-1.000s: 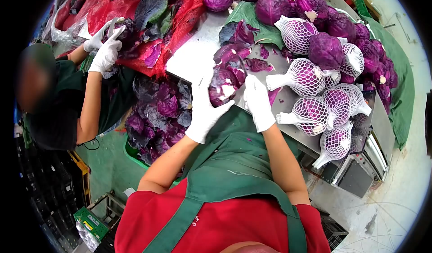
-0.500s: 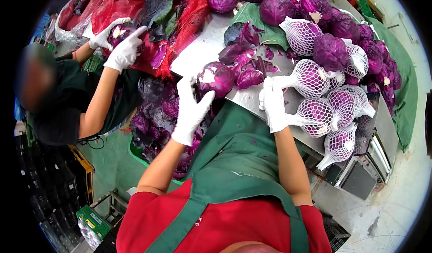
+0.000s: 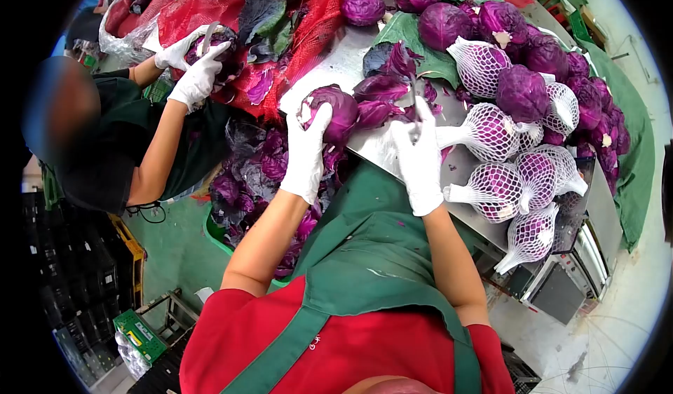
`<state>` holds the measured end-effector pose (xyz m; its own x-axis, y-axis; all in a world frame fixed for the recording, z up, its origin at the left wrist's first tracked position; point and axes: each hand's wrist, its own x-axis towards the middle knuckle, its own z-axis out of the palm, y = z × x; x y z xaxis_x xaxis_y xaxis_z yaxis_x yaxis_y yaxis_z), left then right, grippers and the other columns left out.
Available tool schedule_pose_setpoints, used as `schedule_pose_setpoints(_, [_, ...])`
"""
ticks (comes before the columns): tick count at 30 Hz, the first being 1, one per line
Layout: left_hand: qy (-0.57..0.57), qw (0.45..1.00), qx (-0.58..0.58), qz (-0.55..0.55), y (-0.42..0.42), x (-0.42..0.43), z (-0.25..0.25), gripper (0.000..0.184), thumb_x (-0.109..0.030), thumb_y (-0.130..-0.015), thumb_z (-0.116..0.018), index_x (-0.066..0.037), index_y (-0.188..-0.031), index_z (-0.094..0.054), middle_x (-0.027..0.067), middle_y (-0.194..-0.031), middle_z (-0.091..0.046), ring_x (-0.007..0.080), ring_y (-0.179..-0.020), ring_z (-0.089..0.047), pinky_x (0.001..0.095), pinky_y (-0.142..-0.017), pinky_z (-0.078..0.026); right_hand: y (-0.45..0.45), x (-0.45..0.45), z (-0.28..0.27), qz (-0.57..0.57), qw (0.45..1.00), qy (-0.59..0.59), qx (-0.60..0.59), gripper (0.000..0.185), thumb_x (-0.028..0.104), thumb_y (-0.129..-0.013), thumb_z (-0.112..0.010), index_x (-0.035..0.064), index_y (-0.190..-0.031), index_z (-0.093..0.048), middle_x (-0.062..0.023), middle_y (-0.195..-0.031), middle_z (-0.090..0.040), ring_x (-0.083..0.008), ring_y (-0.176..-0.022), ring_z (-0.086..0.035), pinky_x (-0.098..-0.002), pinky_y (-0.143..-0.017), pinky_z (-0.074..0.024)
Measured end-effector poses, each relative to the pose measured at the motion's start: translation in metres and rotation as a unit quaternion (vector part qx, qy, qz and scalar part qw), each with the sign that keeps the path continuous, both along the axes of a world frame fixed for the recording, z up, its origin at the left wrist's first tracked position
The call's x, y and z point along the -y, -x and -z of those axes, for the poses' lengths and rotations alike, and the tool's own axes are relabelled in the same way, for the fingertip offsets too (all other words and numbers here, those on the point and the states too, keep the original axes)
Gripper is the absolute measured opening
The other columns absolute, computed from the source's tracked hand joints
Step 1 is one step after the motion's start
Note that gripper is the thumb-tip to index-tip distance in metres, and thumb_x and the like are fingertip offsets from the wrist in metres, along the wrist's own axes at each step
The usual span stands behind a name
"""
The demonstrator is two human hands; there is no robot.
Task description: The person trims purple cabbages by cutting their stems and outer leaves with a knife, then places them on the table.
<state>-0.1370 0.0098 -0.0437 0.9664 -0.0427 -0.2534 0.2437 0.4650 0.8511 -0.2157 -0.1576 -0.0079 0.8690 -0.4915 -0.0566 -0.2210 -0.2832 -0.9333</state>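
My left hand (image 3: 306, 152), in a white glove, is closed around the near left side of a red cabbage (image 3: 335, 117) at the table's front edge. In my gloved right hand (image 3: 418, 157) is what looks like a knife (image 3: 411, 95), its narrow blade pointing away from me and its handle mostly hidden by the fingers. The index finger lies stretched forward along it. Loose purple leaves (image 3: 378, 99) lie on the metal table (image 3: 378, 145) between the cabbage and the knife. Just right of this hand are cabbages in white net sleeves (image 3: 488, 126).
Bare red cabbages (image 3: 522, 92) are heaped at the back right on green cloth. Below the table edge, a green bin (image 3: 217, 234) holds trimmed leaves. At left, a co-worker's gloved hands (image 3: 196, 78) hold a cabbage and a knife over red mesh sacks (image 3: 308, 50).
My left hand has turned and raised the cabbage slightly. My right hand has shifted a little left, away from the netted cabbage's tail, with its index finger now extended. The co-worker's cabbage has turned.
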Motion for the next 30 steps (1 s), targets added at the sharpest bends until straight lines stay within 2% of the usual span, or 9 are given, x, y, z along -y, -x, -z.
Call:
schedule_pose_setpoints(2, [-0.019,0.996,0.069,-0.055,0.006,0.008,0.005,0.067,-0.019,-0.086,-0.076,-0.001,-0.138,-0.038,0.0139,-0.13,-0.051,0.0236,-0.118,-0.053,0.0373,-0.1,-0.047,-0.009,-0.016,-0.015,-0.033,0.997,-0.075,-0.006,0.05,0.019,-0.089,-0.072,0.0061,-0.131,-0.048,-0.0039,-0.087,-0.058,-0.0092,-0.072,-0.056,-0.0266,-0.061,-0.0489])
schedule_pose_setpoints(7, [-0.07,0.987,0.089,-0.111,0.024,0.024,-0.009,0.065,-0.016,-0.086,-0.076,0.0,-0.137,-0.039,0.0135,-0.132,-0.048,0.0224,-0.119,-0.051,0.036,-0.103,-0.044,-0.021,-0.034,0.01,-0.06,0.987,-0.151,-0.018,0.034,0.017,-0.088,-0.069,0.0022,-0.114,-0.052,-0.0016,-0.077,-0.057,-0.0107,-0.07,-0.054,-0.0289,-0.062,-0.0467])
schedule_pose_setpoints(10, [0.026,0.994,0.081,-0.069,0.023,0.017,-0.007,0.065,-0.026,-0.091,-0.073,-0.009,-0.139,-0.033,0.0136,-0.136,-0.045,0.0264,-0.122,-0.053,0.0464,-0.102,-0.048,-0.024,-0.022,0.024,-0.051,0.991,-0.122,0.009,0.013,0.013,-0.087,-0.062,0.0005,-0.087,-0.062,-0.0036,-0.07,-0.058,-0.0104,-0.062,-0.053,-0.0297,-0.057,-0.0443])
schedule_pose_setpoints(13, [0.159,0.987,0.012,-0.014,0.017,0.006,-0.014,0.06,-0.026,-0.093,-0.07,-0.011,-0.137,-0.034,0.0112,-0.137,-0.046,0.0281,-0.122,-0.054,0.0498,-0.102,-0.048,-0.028,-0.002,0.026,-0.018,0.996,-0.084,-0.009,0.01,0.012,-0.088,-0.061,0.0022,-0.087,-0.062,-0.0034,-0.068,-0.058,-0.0079,-0.058,-0.051,-0.028,-0.053,-0.0411])
schedule_pose_setpoints(17, [0.142,0.989,0.009,-0.036,0.017,0.003,-0.013,0.063,-0.025,-0.092,-0.071,-0.011,-0.141,-0.033,0.0101,-0.14,-0.044,0.0275,-0.125,-0.051,0.049,-0.105,-0.045,-0.02,-0.005,-0.018,0.031,0.957,-0.283,-0.051,0.015,0.02,-0.096,-0.061,0.0066,-0.103,-0.057,-0.0028,-0.083,-0.06,-0.0086,-0.063,-0.051,-0.0259,-0.056,-0.0426])
schedule_pose_setpoints(19, [-0.032,0.987,0.146,-0.056,0.014,-0.001,-0.008,0.067,-0.022,-0.091,-0.07,-0.011,-0.144,-0.031,0.0118,-0.142,-0.043,0.0259,-0.129,-0.047,0.0455,-0.108,-0.042,-0.015,-0.012,-0.015,0.022,0.979,-0.203,0.008,0.018,0.021,-0.096,-0.063,0.0071,-0.106,-0.059,-0.0042,-0.087,-0.061,-0.0103,-0.066,-0.053,-0.0268,-0.059,-0.0443])
schedule_pose_setpoints(21, [-0.048,0.982,0.175,-0.052,0.009,-0.008,-0.012,0.078,-0.022,-0.084,-0.076,-0.008,-0.145,-0.03,0.0141,-0.144,-0.04,0.0253,-0.131,-0.044,0.042,-0.112,-0.037,-0.016,-0.011,-0.012,0.011,0.99,-0.121,0.068,0.021,0.023,-0.095,-0.064,0.0076,-0.109,-0.061,-0.0057,-0.09,-0.062,-0.0121,-0.069,-0.055,-0.0277,-0.062,-0.046])
schedule_pose_setpoints(24, [-0.234,0.925,0.291,0.071,0.0,-0.023,-0.022,0.097,-0.034,-0.063,-0.092,0.0,-0.139,-0.042,0.0155,-0.134,-0.048,0.0268,-0.127,-0.047,0.0403,-0.111,-0.036,-0.022,0.0,-0.022,-0.123,0.981,0.096,0.114,0.037,0.025,-0.089,-0.069,0.0073,-0.122,-0.064,-0.0091,-0.098,-0.062,-0.0188,-0.085,-0.062,-0.0314,-0.079,-0.0504])
schedule_pose_setpoints(30, [-0.333,0.839,0.331,0.277,-0.022,-0.02,-0.006,0.096,-0.033,-0.062,-0.09,-0.002,-0.141,-0.043,0.017,-0.134,-0.052,0.0298,-0.125,-0.052,0.04,-0.109,-0.039,-0.037,0.022,-0.004,-0.207,0.975,0.086,-0.006,0.038,0.028,-0.089,-0.069,0.0081,-0.122,-0.066,-0.0123,-0.111,-0.067,-0.0248,-0.102,-0.066,-0.0352,-0.091,-0.0498])
